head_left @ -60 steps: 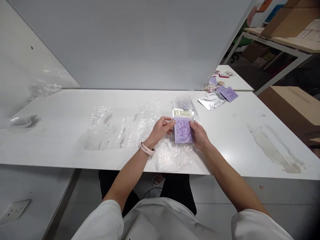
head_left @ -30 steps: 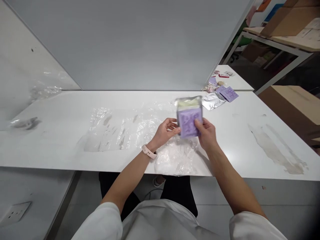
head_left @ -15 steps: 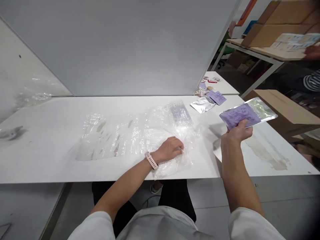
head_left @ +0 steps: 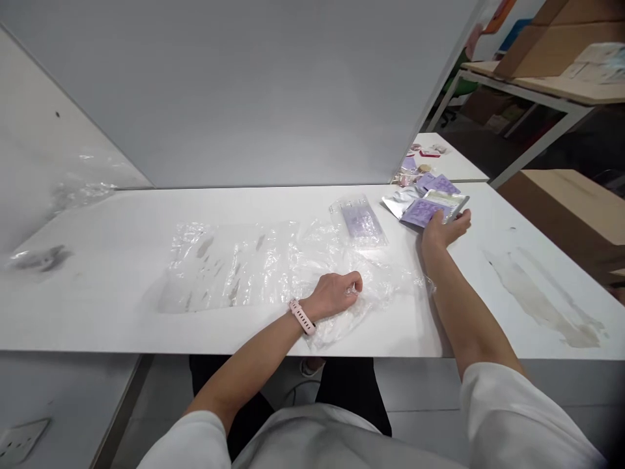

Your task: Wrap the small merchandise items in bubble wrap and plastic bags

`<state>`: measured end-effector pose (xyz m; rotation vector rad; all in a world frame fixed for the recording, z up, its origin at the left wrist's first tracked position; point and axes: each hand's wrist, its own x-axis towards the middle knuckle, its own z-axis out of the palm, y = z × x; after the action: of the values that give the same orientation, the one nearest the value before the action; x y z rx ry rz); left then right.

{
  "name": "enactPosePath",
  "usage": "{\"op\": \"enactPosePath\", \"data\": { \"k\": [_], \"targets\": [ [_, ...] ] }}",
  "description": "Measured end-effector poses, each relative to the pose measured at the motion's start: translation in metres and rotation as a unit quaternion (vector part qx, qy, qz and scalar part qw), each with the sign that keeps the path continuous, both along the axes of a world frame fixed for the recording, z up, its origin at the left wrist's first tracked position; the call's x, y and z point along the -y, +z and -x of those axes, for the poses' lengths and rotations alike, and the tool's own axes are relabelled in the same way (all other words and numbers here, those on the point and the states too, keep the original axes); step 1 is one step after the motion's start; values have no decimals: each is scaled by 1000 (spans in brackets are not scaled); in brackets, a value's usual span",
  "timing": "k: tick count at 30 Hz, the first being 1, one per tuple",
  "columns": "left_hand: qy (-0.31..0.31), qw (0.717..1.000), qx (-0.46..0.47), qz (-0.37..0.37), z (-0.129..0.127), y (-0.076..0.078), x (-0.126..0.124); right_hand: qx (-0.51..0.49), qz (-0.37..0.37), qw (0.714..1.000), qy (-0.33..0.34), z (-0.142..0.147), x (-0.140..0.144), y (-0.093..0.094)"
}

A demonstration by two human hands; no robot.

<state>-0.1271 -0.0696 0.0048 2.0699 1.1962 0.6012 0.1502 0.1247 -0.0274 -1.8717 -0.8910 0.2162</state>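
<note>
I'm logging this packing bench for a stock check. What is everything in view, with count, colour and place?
purple packet: one, purple with a silver edge, far right of the table, under the right hand's fingers.
silver pouch: one, silver, just left of that packet.
purple cards: two or so, purple, behind the packet.
small items: several, pink, red and tan, far right corner; too small to name.
bagged purple packet: one, in clear wrap, centre-right.
clear plastic sheeting: crumpled, clear, across the table's middle.
table: one, white.
cardboard box: one, brown, right of the table.
wristband: one, pink, left wrist.
left hand: resting on the sheeting.
right hand: on the purple packet.
</note>
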Motion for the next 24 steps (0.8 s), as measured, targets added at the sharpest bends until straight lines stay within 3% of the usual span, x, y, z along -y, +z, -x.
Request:
{"op": "enactPosePath", "data": {
  "k": [3,6,8,10,13,14,16,19,21,24],
  "targets": [
    [9,999,1,-47,-3,-5,-1,5,-21,999,-46,8,12,-6],
    [57,981,-3,-188,-3,-3,0,18,-31,998,-48,16,31,-10],
    [119,940,0,-320,6,10,2,31,-35,999,-29,23,46,-11],
    [199,880,-8,-430,28,31,6,48,-53,997,4,30,61,-10],
    [310,801,-72,-507,84,61,11,76,-91,991,58,42,81,-8],
    [334,786,-101,-511,106,66,13,84,-101,988,76,47,86,-6],
    [371,784,-174,-467,149,66,15,100,-115,983,107,56,93,-4],
    [366,831,-295,-298,196,45,19,122,-122,975,138,67,97,-2],
    [325,862,-354,-160,214,25,22,129,-119,974,146,72,98,-2],
    [287,871,-399,-24,224,5,24,120,-106,976,150,75,99,-2]
  ]
}}
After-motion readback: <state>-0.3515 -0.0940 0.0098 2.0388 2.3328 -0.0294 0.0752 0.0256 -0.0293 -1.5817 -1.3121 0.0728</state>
